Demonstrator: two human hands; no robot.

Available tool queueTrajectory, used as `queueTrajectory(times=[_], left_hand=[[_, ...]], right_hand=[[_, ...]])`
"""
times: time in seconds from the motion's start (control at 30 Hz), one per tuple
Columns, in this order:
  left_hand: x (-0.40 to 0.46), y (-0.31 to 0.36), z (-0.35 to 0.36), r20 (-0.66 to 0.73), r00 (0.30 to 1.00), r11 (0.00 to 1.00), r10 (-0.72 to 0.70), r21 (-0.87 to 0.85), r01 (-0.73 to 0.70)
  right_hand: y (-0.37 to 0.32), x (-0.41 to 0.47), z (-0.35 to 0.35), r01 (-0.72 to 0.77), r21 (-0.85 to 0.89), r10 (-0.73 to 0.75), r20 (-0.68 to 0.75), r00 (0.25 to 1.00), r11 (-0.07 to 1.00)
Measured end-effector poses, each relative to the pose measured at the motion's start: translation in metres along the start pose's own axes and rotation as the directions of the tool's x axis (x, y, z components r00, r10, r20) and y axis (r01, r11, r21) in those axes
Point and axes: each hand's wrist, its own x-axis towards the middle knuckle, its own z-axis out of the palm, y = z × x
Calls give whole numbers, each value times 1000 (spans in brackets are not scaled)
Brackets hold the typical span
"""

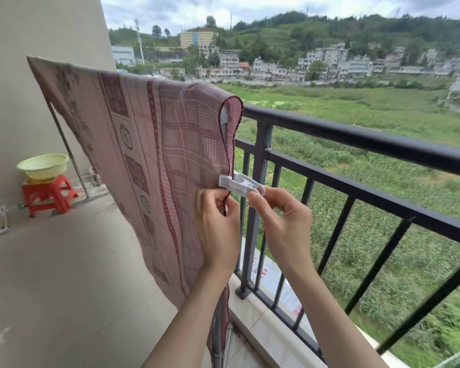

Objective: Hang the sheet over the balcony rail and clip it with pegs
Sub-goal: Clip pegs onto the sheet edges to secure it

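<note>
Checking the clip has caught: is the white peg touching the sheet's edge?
Touching. The head view shows the peg with its jaws closed over the sheet edge, above the left hand.

Beige wall [37, 35] stood on the left, over a grey tiled floor [64, 274]. A red stool [47, 193] near the wall carried a pale green basin [43, 166]. Overcast daylight; green field [356, 128], buildings [327, 55] and wooded hills [290, 25] lay beyond.

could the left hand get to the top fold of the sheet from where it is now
Probably yes. The left hand pinches the sheet edge just below the peg, and the fold lies straight above with only cloth between; it would have to let go first.
</note>
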Motion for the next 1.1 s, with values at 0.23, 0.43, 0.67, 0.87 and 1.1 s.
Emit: queueTrajectory(times=[0.23, 0.43, 0.67, 0.87, 1.1], left_hand=[[-3, -4, 0, 5, 1000, 999, 28, -38, -28], [-17, -22, -8, 65, 996, 996, 60, 60, -64], [-75, -97, -45, 230, 962, 945, -151, 319, 72], [-139, -165, -56, 499, 720, 823, -482, 541, 175], [-175, -221, -53, 563, 491, 711, -664, 680, 182]], right_hand=[[-1, -4, 11, 66, -80, -69, -36, 997, 995], [13, 4, 0, 47, -77, -27, 243, 970, 996], [132, -59, -11, -385, -127, 402, 406, 821, 914], [254, -130, -16, -581, -468, 745, 379, 549, 666], [318, -151, 1, -590, -580, 825, 336, 455, 562]])
